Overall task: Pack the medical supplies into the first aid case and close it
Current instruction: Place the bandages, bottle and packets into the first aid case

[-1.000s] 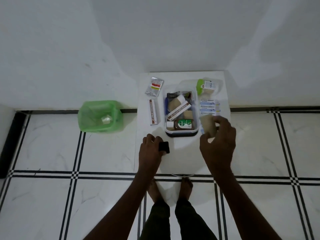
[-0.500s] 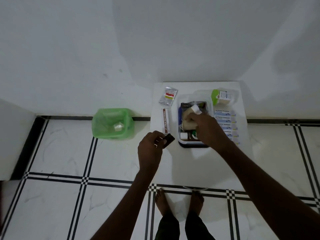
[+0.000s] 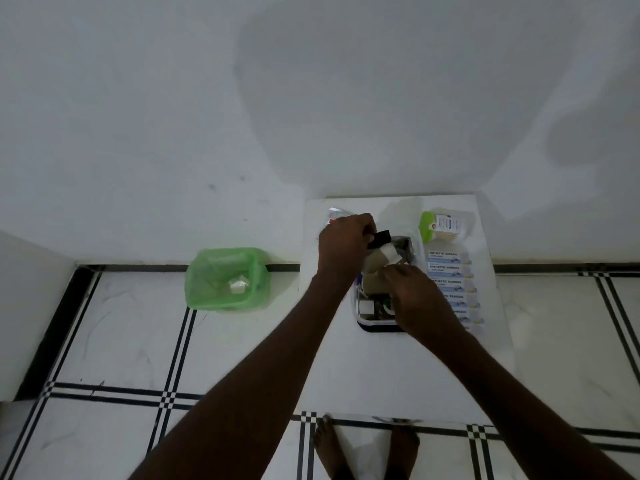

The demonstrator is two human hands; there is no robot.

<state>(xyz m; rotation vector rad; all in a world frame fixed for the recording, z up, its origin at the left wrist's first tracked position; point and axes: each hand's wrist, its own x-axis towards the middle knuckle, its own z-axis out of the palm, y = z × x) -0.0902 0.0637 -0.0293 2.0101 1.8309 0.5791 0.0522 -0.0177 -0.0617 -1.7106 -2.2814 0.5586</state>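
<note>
The first aid case [image 3: 379, 326], a clear box with a dark blue base, stands open on a small white table [image 3: 398, 368] and holds several supplies. My left hand [image 3: 344, 245] is above its far left corner, gripping a small black object [image 3: 380, 237]. My right hand [image 3: 414, 294] reaches into the case and presses on a beige bandage roll [image 3: 375, 266] that has a white tape end. A row of antiseptic bandage strips [image 3: 450, 278] lies right of the case. A green-capped container [image 3: 441, 226] lies at the far right. A foil sachet [image 3: 335, 213] peeks out behind my left hand.
A green plastic bin [image 3: 227, 278] with a scrap of paper inside stands on the tiled floor left of the table, against the white wall. My bare feet [image 3: 367, 445] are at the table's near edge.
My left hand has carried the black object from the table's near left up over the case. My right hand brought the bandage roll from the right side into the case and stays on it.
</note>
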